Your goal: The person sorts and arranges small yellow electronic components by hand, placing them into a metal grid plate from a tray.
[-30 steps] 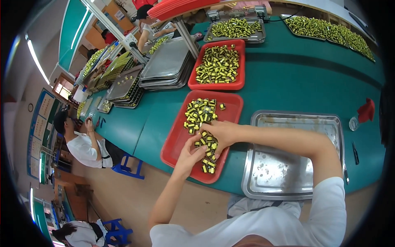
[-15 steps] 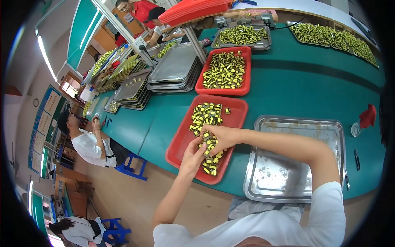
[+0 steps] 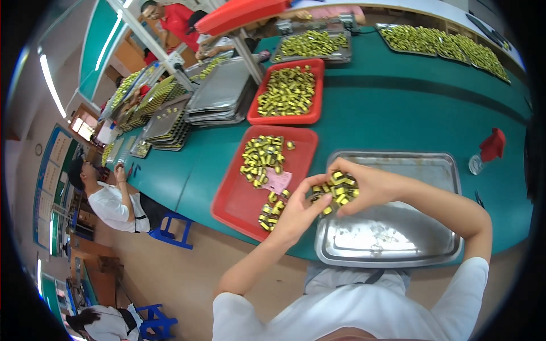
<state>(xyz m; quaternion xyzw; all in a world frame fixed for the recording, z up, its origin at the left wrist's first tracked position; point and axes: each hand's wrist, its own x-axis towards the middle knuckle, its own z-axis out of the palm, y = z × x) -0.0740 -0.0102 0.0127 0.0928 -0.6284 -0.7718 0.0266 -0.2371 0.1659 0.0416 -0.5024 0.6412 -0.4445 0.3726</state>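
Between my two cupped hands is a heap of small yellow-and-black transformers (image 3: 341, 190). My left hand (image 3: 294, 215) closes on the heap's left side, its thumb across the front. My right hand (image 3: 369, 184) curls round the far and right side. Both hands are over the left part of a shallow metal tray (image 3: 392, 236), whose visible bottom is stained and shiny. To the left lies a red plastic tray (image 3: 232, 207). In it are two groups of loose transformers (image 3: 263, 156), with a pink slip (image 3: 277, 180) showing between them.
A second red tray (image 3: 319, 91) full of transformers stands behind. Stacked metal trays (image 3: 219, 94) are at the left, and filled trays (image 3: 443, 42) line the far edge. A glass jar with a red cloth (image 3: 476, 165) stands at right. A co-worker (image 3: 114, 199) sits at left.
Both hands have lifted a heap of transformers out of the near red tray and carried it right, over the metal tray. The pink slip is now uncovered. The view has shifted slightly.
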